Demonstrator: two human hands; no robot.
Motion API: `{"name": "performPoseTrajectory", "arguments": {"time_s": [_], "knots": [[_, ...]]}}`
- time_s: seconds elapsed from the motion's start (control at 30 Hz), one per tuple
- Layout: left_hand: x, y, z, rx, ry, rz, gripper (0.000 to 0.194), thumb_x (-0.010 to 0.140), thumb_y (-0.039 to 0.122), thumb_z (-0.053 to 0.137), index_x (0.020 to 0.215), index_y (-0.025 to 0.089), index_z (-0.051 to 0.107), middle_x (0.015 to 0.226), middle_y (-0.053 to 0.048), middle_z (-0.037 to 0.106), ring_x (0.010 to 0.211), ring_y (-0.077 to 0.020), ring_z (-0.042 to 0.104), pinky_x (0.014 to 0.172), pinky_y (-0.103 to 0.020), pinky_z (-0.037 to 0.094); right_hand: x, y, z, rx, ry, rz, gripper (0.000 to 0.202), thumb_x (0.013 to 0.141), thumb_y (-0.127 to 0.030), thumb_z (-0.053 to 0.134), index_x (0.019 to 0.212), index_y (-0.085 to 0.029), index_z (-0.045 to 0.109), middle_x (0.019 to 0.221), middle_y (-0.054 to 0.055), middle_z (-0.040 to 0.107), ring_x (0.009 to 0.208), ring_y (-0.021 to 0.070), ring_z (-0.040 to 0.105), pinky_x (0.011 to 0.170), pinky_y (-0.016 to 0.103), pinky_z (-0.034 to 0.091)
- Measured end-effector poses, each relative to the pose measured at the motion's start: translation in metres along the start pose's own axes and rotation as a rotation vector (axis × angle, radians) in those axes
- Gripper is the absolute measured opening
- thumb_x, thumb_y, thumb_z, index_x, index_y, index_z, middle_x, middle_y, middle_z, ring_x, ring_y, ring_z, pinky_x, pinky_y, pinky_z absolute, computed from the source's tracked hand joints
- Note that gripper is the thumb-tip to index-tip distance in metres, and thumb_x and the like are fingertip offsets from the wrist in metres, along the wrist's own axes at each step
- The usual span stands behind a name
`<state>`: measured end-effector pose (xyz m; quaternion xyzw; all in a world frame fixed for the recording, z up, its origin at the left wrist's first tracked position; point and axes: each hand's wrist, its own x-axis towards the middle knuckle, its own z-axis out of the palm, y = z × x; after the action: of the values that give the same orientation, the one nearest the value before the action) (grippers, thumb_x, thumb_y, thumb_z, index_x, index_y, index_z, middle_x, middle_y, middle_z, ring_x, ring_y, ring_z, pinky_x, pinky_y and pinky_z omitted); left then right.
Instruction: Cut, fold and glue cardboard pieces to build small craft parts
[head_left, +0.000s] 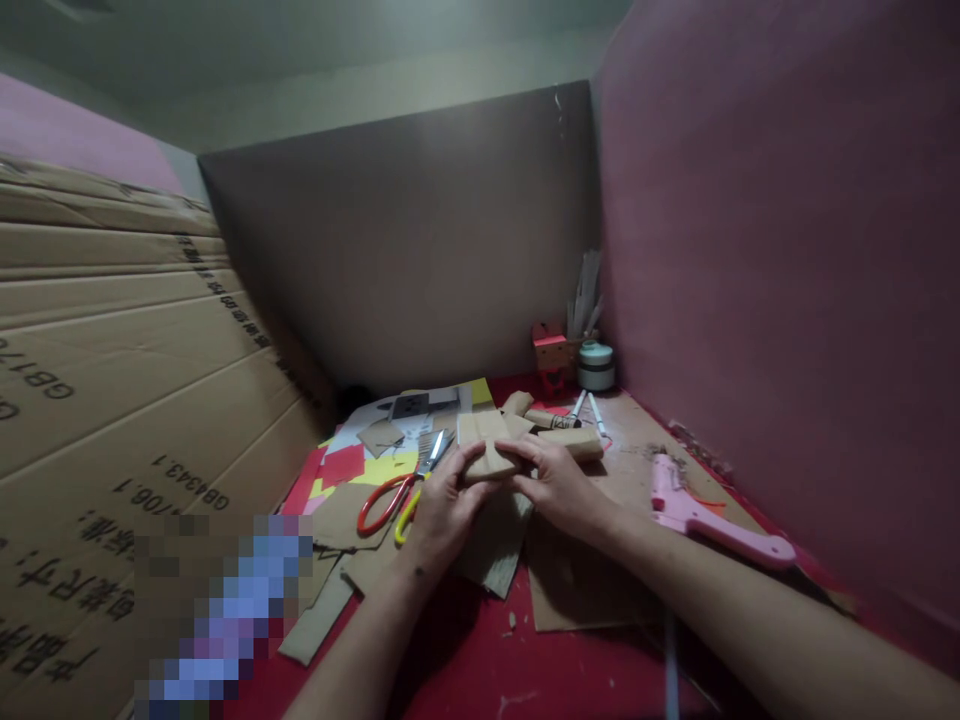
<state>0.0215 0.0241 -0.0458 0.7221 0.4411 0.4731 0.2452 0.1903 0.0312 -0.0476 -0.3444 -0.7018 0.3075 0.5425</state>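
Note:
A folded piece of tan cardboard (489, 462) is held between both hands above the middle of the red table. My left hand (448, 500) grips its left side, with thumb and fingers pressed on it. On the right side, my right hand (553, 482) pinches the same piece near its edge. Just left of my left hand lie scissors (386, 505) with red and yellow handles. Under the hands are a grey-brown corrugated strip (499, 540) and a flat cardboard sheet (577, 580).
A pink glue gun (712, 525) lies at the right. Behind stand a small red and brown box figure (551, 352) and a mint-coloured round container (596, 368). Coloured paper (341, 465) and cardboard scraps lie at the left, beside a large cardboard panel (135, 380).

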Motion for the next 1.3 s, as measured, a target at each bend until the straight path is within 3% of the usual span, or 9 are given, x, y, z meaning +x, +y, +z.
{"name": "performPoseTrajectory", "arguments": {"time_s": [0.33,0.5,0.6,0.67,0.77,0.9,1.0,1.13,1.3], "knots": [[-0.006,0.003,-0.003,0.43,0.296,0.526,0.012,0.081,0.021,0.059,0.088,0.024,0.068,0.08,-0.002,0.048,0.078,-0.0159,0.049,0.069,-0.029,0.044,-0.003,-0.002,0.001,-0.095,0.14,-0.31,0.017,0.076,-0.012,0.054,0.072,-0.021,0.067,0.071,0.002,0.047,0.07,0.0161,0.048,0.065,0.03,0.041],[-0.007,0.001,-0.005,0.37,0.342,0.634,0.017,0.08,0.01,0.057,0.087,0.023,0.066,0.09,-0.002,0.046,0.081,-0.0134,0.049,0.069,-0.027,0.044,0.005,-0.004,-0.003,0.398,0.18,0.289,0.004,0.076,-0.019,0.054,0.076,-0.017,0.058,0.07,0.002,0.055,0.062,0.0137,0.056,0.061,0.03,0.047],[-0.009,0.001,-0.005,0.394,0.271,0.68,0.02,0.079,0.008,0.057,0.088,0.024,0.065,0.091,-0.002,0.048,0.087,-0.0152,0.049,0.075,-0.029,0.045,0.006,-0.003,-0.004,0.749,-0.057,0.671,0.026,0.078,-0.039,0.055,0.081,-0.014,0.058,0.063,0.004,0.059,0.053,0.0155,0.058,0.054,0.032,0.049],[-0.01,0.0,-0.003,0.392,0.207,0.698,0.02,0.078,0.007,0.056,0.087,0.023,0.065,0.09,-0.002,0.048,0.087,-0.0155,0.049,0.075,-0.029,0.045,0.006,-0.001,-0.003,0.884,-0.147,0.708,0.024,0.072,-0.035,0.064,0.083,-0.013,0.059,0.066,0.006,0.063,0.056,0.0164,0.06,0.055,0.032,0.05],[-0.008,0.001,0.001,0.247,0.134,0.608,0.022,0.08,0.007,0.049,0.085,0.022,0.064,0.093,-0.004,0.049,0.091,-0.0167,0.051,0.078,-0.031,0.046,0.006,0.001,-0.001,0.916,-0.019,0.624,0.024,0.059,-0.015,0.071,0.081,-0.014,0.063,0.071,0.004,0.067,0.061,0.0152,0.062,0.059,0.027,0.049],[-0.005,0.008,0.002,-0.171,0.061,0.095,0.033,0.079,0.018,0.052,0.112,0.023,0.054,0.106,-0.006,0.055,0.096,-0.0188,0.055,0.074,-0.031,0.049,0.007,0.004,-0.002,0.8,0.084,0.563,0.024,0.053,-0.017,0.075,0.076,-0.014,0.066,0.069,0.003,0.069,0.064,0.0173,0.063,0.067,0.032,0.048],[-0.002,0.01,0.002,-0.319,-0.099,-0.186,0.034,0.072,0.025,0.064,0.105,0.019,0.061,0.089,-0.003,0.063,0.075,-0.0161,0.058,0.061,-0.026,0.048,0.005,0.003,-0.001,0.743,0.012,0.484,0.027,0.053,-0.022,0.078,0.076,-0.013,0.068,0.07,0.004,0.069,0.066,0.0172,0.062,0.071,0.032,0.045],[-0.001,0.006,0.003,-0.405,-0.088,-0.222,0.02,0.066,0.022,0.068,0.084,0.015,0.069,0.073,-0.001,0.064,0.07,-0.016,0.057,0.065,-0.026,0.046,0.002,0.0,0.0,0.793,-0.071,0.443,0.029,0.069,-0.041,0.068,0.08,-0.013,0.068,0.074,0.006,0.068,0.067,0.0166,0.06,0.068,0.031,0.044],[-0.005,0.009,0.007,-0.329,-0.092,-0.107,0.015,0.067,0.018,0.065,0.081,0.018,0.07,0.075,0.0,0.063,0.068,-0.0143,0.054,0.064,-0.025,0.045,0.002,0.001,0.002,0.802,-0.008,0.473,0.021,0.066,-0.031,0.07,0.075,-0.013,0.064,0.071,0.003,0.062,0.066,0.014,0.055,0.064,0.027,0.04]]}}
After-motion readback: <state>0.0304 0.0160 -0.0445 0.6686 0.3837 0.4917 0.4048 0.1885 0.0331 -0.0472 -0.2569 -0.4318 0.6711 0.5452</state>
